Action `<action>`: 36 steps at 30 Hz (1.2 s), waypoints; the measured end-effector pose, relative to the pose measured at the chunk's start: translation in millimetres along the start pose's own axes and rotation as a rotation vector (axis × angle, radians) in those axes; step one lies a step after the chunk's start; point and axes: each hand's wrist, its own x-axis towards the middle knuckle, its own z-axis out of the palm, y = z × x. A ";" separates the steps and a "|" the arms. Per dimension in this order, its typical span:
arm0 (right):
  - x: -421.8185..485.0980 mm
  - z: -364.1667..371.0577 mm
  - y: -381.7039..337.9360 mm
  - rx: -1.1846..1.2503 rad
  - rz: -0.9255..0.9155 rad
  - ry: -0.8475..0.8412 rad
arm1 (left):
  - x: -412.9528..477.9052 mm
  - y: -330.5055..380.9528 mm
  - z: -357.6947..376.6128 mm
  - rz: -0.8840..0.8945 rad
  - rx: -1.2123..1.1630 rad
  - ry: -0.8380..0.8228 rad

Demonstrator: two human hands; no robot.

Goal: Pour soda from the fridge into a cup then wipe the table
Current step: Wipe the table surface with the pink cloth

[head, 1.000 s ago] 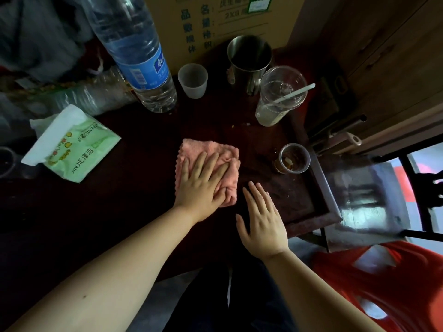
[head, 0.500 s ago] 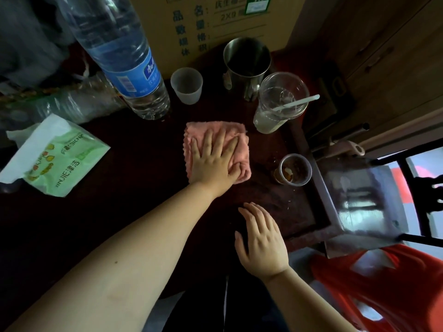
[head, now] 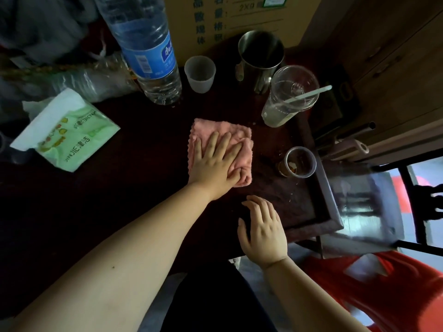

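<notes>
Cloth [head: 231, 133] has slid farther across counter [head: 282, 196] under left hand [head: 213, 164], grip flat and pressing; right hand [head: 263, 233] rests nearer, grip loosely curled, empty.

Left hand [head: 213, 164] presses flat on the pink cloth [head: 208, 130] mid-counter [head: 96, 212]. Right hand [head: 263, 233] rests at the cloth's 5 o'clock, loosely bent. Bottle [head: 148, 56] at 11, small cup [head: 200, 74] at 12, tissue pack [head: 69, 135] at 9.

Fluffy pink cloth [head: 221, 134] on dark glossy wooden table [head: 119, 200]
</notes>
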 end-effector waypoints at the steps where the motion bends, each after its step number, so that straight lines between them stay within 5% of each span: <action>1: 0.5 0.3 0.4 -0.001 -0.010 0.017 | -8.2 0.0 1.8 -0.007 0.004 -0.006; 15: -9.9 -4.8 13.2 0.040 -0.110 0.071 | -113.9 7.8 18.5 -0.105 0.042 -0.091; 36: -5.1 -2.8 12.4 -0.055 -0.131 -0.042 | 39.9 13.9 -3.4 -0.275 -0.021 0.015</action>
